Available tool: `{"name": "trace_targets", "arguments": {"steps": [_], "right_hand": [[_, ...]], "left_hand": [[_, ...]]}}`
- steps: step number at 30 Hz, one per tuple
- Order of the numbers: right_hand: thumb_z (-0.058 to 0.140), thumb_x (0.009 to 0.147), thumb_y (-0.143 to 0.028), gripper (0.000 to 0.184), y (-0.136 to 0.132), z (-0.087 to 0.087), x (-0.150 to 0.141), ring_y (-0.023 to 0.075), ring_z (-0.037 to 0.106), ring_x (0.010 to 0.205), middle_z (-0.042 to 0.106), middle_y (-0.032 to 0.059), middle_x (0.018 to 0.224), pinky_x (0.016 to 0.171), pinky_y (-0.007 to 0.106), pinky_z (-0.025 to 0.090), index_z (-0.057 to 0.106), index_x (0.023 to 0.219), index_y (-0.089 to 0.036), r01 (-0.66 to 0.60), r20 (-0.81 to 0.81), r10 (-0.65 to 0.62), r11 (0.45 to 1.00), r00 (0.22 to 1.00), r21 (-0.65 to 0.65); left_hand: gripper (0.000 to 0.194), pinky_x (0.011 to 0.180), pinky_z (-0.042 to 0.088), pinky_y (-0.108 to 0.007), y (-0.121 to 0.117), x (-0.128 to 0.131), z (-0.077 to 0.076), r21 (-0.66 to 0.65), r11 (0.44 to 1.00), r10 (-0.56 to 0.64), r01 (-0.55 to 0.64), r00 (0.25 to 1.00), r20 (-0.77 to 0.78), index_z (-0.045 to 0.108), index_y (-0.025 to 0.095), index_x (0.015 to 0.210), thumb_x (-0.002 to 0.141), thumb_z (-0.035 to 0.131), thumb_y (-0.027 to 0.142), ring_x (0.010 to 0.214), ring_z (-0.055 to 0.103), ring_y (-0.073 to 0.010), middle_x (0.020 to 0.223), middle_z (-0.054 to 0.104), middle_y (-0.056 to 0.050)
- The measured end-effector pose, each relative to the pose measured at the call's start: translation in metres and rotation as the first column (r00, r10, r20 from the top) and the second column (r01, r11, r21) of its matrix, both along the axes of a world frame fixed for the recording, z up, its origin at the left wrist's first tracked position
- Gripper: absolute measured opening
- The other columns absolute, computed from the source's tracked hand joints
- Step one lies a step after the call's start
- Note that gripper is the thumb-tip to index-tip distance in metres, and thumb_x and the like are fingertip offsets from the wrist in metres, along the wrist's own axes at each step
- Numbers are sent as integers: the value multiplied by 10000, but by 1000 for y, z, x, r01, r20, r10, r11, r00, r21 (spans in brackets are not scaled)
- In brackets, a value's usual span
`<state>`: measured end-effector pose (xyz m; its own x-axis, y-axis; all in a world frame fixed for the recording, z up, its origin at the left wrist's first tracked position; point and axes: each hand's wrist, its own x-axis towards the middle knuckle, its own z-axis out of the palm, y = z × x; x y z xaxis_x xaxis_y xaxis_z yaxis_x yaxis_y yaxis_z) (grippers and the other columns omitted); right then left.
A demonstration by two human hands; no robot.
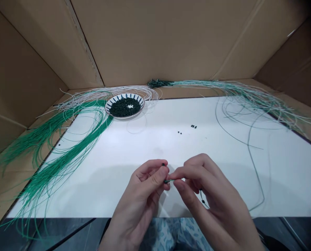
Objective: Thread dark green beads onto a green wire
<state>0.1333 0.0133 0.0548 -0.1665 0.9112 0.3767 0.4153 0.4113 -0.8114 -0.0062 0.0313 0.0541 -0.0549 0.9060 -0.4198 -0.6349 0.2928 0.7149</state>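
My left hand (pixel 148 190) is closed in a pinch on a small black bead-like piece (pixel 166 181) above the front of the white table. Another dark bit (pixel 163 164) shows at its index fingertip. A short length of green wire (pixel 170 180) leaves the piece toward my right hand (pixel 212 198), whose thumb and index finger are closed on that wire. Below the right palm hangs a thin strand with small black pieces (pixel 203 201) on it. Where this strand runs inside the hand is hidden.
A striped plate (pixel 108 105) holds many tiny black pieces. Green wire bundles (pixel 74 153) spread at left, white wires (pixel 90 93) behind. A long wire bundle (pixel 239 89) with a dark end lies back right. Loose black pieces (pixel 193 126) dot the white tabletop (pixel 155 139); cardboard walls enclose it.
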Motion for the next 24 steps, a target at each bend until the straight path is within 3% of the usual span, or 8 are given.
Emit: {"name": "trace_targets", "arguments": {"steps": [2, 4, 11, 19, 24], "right_hand": [[540, 1010, -158, 159, -1, 0, -1, 125, 556, 739, 529, -15, 875, 653, 190, 515, 635, 1002, -286, -18, -26, 18, 1000, 1000, -12], [523, 1010, -130, 185, -1, -1, -1, 120, 543, 750, 512, -17, 876, 672, 180, 511, 629, 993, -280, -21, -46, 21, 1000, 999, -12], [448, 994, -45, 266, 5, 1, 4, 125, 515, 770, 448, -7, 909, 665, 179, 517, 582, 1009, -274, -103, 29, 102, 995, 994, 8], [434, 878, 52, 345, 14, 14, 7, 141, 509, 742, 441, 2, 907, 600, 214, 520, 534, 950, -270, -149, 185, 143, 989, 972, 22], [510, 906, -59, 227, 18, 14, 7, 170, 532, 680, 488, 11, 869, 535, 264, 513, 547, 899, -282, -125, 139, 123, 992, 983, 2]], "left_hand": [[266, 517, 572, -87, -1, 0, 1, -49, 993, -98, 109, 978, 183, 827, 161, 687, 506, 1010, 232, 516, 658, -48, 673, 740, -10], [253, 520, 563, -71, -2, 0, 2, -61, 987, -127, 149, 955, 268, 826, 166, 688, 513, 1007, 196, 513, 649, -32, 682, 735, 7], [235, 545, 564, -66, -7, -2, -2, -53, 980, -169, 191, 945, 281, 835, 172, 726, 553, 993, 193, 530, 670, -43, 658, 735, 6], [213, 574, 550, -68, -3, -3, -1, -14, 976, -209, 219, 945, 253, 835, 175, 735, 584, 983, 197, 545, 648, -37, 630, 709, 21], [205, 604, 558, -77, -3, -5, -4, -39, 974, -206, 224, 944, 258, 835, 181, 750, 602, 976, 206, 566, 652, -38, 670, 724, 22]]}}
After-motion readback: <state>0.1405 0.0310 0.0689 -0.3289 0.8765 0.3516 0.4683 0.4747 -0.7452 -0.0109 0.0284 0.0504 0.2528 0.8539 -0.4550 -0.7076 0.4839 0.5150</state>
